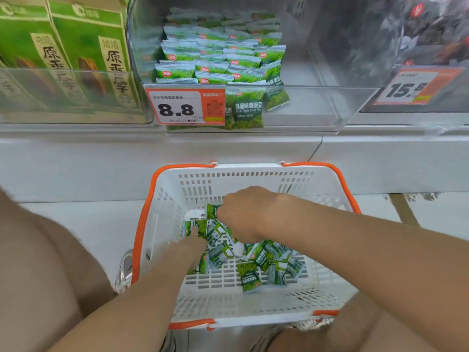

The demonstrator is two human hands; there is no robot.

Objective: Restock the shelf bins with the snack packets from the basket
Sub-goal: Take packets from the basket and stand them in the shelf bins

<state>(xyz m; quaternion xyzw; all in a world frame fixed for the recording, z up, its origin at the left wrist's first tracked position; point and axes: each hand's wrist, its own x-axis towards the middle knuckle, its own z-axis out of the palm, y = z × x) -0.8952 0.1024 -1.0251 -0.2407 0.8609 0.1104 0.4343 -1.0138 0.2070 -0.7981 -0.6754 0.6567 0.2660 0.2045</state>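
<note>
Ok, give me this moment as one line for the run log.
phase: picking from basket | left hand: among snack packets, grip unclear | right hand: grips some | shelf bin: partly stocked

The basket (253, 168) is white with a slotted grid and orange handles (345, 184). The snack packets (250, 274) are green and white with red logos. The price tag (185, 106) is orange and white with black digits.

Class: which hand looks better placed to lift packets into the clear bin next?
Likely the right hand: it grips snack packets near the basket's far wall, below the clear bin; the left hand sits farther back.
</note>
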